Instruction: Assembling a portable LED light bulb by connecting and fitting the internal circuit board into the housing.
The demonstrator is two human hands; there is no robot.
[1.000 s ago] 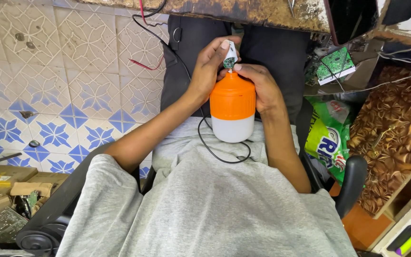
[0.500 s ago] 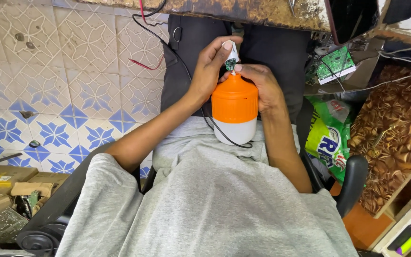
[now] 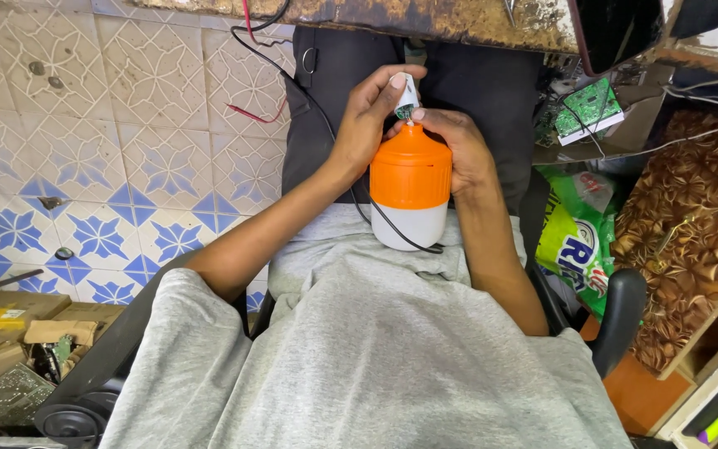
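A large lamp bulb (image 3: 410,185) with an orange body and a white dome stands dome-down on my lap. My right hand (image 3: 459,150) wraps around its orange body from the right. My left hand (image 3: 369,118) pinches a small white part with a green circuit board (image 3: 406,96) at the bulb's narrow top end, thumb and forefinger on it. A black wire (image 3: 392,231) curls across the white dome and runs up past my left wrist.
The worn edge of a workbench (image 3: 425,17) crosses the top, with red and black wires (image 3: 251,112) hanging from it. A green circuit board (image 3: 587,108) and a green packet (image 3: 575,245) lie at the right. Boxes and boards (image 3: 10,366) sit at lower left on patterned tiles. Chair armrests flank me.
The bulb and both hands have shifted slightly down and toward me; the left fingers have closed in on the small part at the bulb's top.
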